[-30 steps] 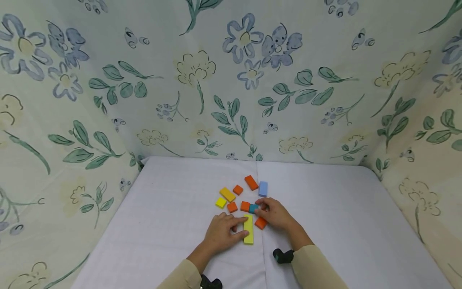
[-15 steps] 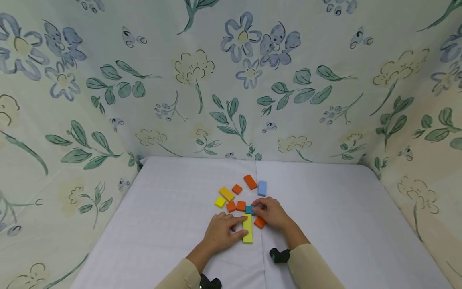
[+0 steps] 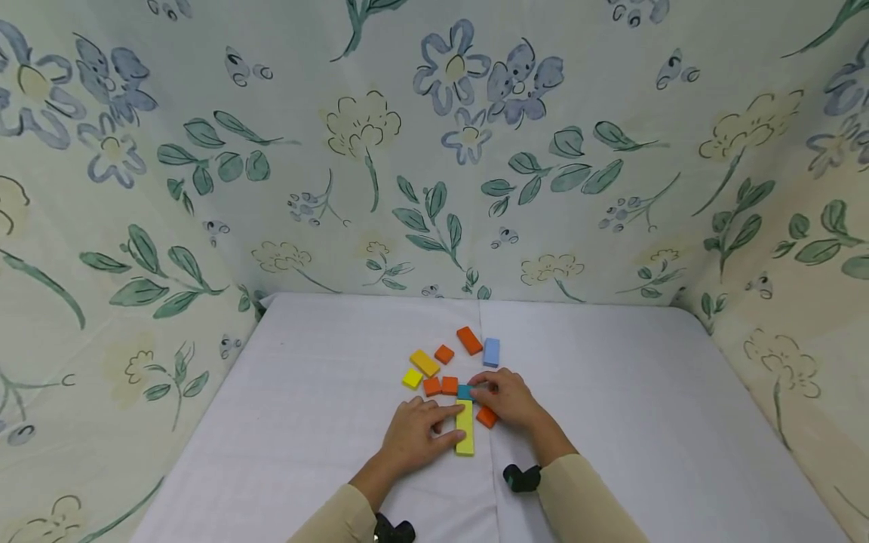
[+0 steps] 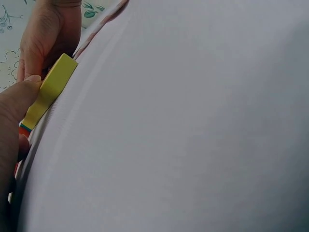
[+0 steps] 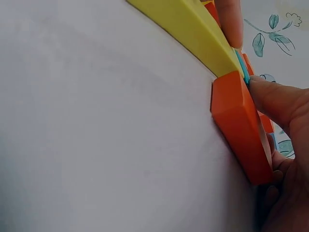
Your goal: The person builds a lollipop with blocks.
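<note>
A long yellow block lies lengthwise in front of the person. The left hand rests thumb and straight index finger on it, along its left side. At its far end sits a small teal block, with the right hand pinching its right side between thumb and index finger. In the right wrist view the thumb touches the teal edge. An orange block adjoins the teal one on the left. Another orange block lies under the right hand, beside the yellow block.
Behind lie an orange square, a yellow square, an amber block, a small orange block, an orange rectangle and a light blue block. A white cloth covers the table; flowered fabric surrounds it.
The right hand has slid the teal block left to the yellow block's far end. The orange block beside it moved left too, up to the orange square. The left hand stayed in place.
</note>
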{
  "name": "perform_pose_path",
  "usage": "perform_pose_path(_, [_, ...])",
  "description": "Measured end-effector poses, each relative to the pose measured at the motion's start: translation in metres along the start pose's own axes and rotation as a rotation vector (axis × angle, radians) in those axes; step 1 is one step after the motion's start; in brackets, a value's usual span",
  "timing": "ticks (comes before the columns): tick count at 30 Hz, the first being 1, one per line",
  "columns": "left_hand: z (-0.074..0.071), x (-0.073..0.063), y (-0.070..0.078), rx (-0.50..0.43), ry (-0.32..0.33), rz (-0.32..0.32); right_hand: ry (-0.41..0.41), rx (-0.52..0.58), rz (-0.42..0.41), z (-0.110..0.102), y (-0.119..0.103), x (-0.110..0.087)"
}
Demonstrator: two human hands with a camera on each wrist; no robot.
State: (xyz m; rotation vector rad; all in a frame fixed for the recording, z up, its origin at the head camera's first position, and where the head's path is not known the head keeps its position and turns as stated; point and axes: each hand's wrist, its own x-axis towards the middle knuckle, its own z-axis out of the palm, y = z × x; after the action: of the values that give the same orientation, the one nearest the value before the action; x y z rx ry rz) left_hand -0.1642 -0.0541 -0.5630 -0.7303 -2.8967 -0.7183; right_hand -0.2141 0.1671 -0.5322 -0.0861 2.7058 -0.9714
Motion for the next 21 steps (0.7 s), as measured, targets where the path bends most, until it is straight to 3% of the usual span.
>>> perform_pose_path(16, [-0.0005,0.0010,-0.0002,0.014,-0.026,-0.012,0.001,-0.027,0.006,0.0020,-0.0022,0.0005])
perform_pose_path(21, [-0.0006,0.0004,0.0009,0.011,-0.032,-0.017,-0.006,0.021,0.020,-0.0020,-0.0020,-0.0025])
